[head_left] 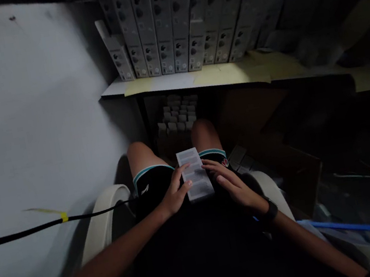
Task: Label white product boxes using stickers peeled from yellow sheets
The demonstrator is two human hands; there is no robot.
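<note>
A small white box (195,175) with printed text on its face lies tilted over my lap, between my thighs. My left hand (174,192) grips it along its left edge, the thumb and a fingertip resting on the printed face. At the opposite edge is my right hand (232,186), its fingers stretched toward the box and its thumb held apart. The right fingertips are at the box's edge; whether they press on it I cannot tell. A dark band circles the right wrist.
Tall rows of printed boxes (164,42) stand on a shelf (168,82) ahead. Below it are several small white cartons (180,113) with raised flaps. White chair armrests (102,208) flank me. A black cable (43,226) runs in from the left, near the wall (23,114).
</note>
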